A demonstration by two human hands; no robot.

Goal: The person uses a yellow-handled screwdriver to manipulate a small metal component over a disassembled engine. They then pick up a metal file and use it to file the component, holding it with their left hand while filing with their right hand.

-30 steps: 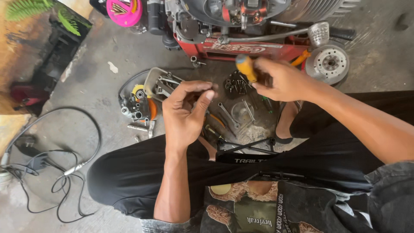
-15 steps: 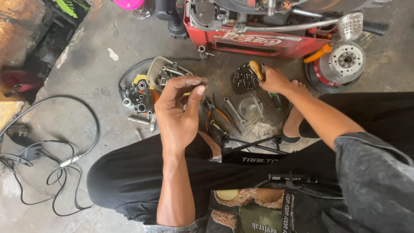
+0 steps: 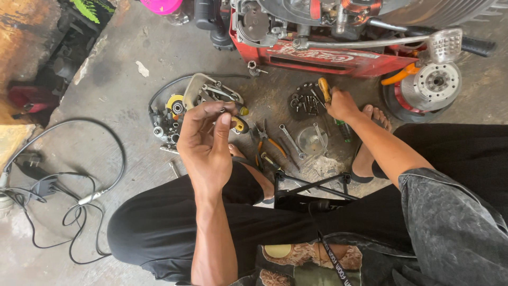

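Head view: left hand [image 3: 203, 145] pinches a small bolt [image 3: 223, 110] at its fingertips, right hand [image 3: 343, 104] grips a yellow-handled screwdriver [image 3: 324, 89].

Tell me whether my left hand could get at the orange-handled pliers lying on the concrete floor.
Probably yes. The left hand hovers just left of the orange-handled pliers, with nothing between them. Its fingers pinch a small dark part, though, which would hinder a grip.

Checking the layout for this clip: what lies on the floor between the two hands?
In the head view, orange-handled pliers and a wrench lie on the concrete between the left hand and the right hand.
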